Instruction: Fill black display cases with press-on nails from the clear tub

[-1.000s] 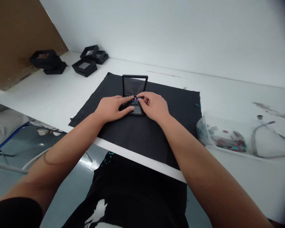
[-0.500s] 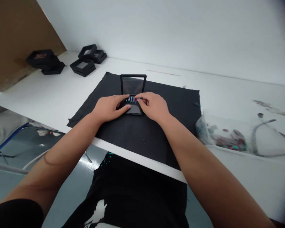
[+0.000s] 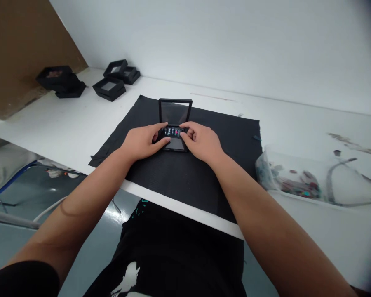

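A black hinged case [image 3: 175, 144] lies on a black mat [image 3: 170, 173], its lid [image 3: 174, 111] with a clear window standing up at the back. Across the middle of the case runs a row of small shiny pieces [image 3: 172, 131], one of them red-pink. My left hand [image 3: 140, 141] is at the left side of the case, thumb and forefinger gripping its edge. On the other side my right hand [image 3: 202, 140] has its thumb and forefinger at the right edge, near the end of the row.
Black boxes [image 3: 109, 88] with windows sit at the back left, and more dark boxes [image 3: 57, 78] are stacked farther left. A clear plastic tray [image 3: 266, 175] with small coloured items stands on the white table [image 3: 324, 235] at right.
My right thumb and forefinger have shifted slightly right, off the row of pieces, so more of it shows. My left hand holds nearly the same place. The whole view has shifted slightly.
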The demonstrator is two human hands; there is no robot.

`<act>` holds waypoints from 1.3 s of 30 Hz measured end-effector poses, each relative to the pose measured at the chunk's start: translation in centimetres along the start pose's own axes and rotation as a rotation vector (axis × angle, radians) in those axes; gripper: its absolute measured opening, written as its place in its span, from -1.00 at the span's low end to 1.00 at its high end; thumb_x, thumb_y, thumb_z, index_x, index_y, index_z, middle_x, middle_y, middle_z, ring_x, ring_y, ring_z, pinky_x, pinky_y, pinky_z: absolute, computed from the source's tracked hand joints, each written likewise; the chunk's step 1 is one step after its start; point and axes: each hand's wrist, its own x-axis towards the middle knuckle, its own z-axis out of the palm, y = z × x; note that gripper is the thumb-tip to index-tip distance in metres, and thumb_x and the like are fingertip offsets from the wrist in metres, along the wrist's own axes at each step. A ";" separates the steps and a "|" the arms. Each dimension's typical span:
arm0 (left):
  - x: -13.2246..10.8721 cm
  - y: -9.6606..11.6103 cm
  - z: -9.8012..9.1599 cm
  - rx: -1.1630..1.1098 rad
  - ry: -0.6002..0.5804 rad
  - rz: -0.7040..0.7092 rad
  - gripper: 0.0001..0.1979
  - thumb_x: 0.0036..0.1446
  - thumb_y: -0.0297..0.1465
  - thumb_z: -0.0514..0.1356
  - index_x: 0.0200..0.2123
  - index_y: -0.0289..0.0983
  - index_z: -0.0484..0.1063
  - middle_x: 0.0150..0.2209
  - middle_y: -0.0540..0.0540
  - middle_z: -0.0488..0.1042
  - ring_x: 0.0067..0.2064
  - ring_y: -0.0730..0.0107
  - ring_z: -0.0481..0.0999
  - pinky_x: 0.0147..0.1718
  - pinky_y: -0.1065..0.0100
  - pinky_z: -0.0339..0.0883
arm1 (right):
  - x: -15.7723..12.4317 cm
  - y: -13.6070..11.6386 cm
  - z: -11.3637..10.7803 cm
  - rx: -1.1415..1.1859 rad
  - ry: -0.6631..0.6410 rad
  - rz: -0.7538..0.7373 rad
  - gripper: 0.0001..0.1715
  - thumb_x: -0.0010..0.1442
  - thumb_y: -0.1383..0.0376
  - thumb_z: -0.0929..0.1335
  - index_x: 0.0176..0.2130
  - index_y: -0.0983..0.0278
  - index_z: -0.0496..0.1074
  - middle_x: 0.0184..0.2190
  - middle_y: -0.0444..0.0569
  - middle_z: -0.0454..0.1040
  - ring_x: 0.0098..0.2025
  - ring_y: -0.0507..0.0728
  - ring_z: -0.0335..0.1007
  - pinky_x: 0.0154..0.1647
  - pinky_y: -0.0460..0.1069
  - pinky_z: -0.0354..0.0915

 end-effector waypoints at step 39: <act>0.3 -0.3 0.2 -0.208 0.084 -0.153 -0.49 0.28 0.06 0.13 0.14 -0.06 0.50 -0.33 0.01 0.61 -0.33 0.34 0.55 -0.39 0.35 0.24 | -1.4 -0.6 -1.2 0.128 0.043 -0.095 -0.61 0.28 0.24 0.34 0.07 0.26 0.51 -0.32 -0.06 0.53 -0.39 0.09 0.37 -0.22 0.03 0.33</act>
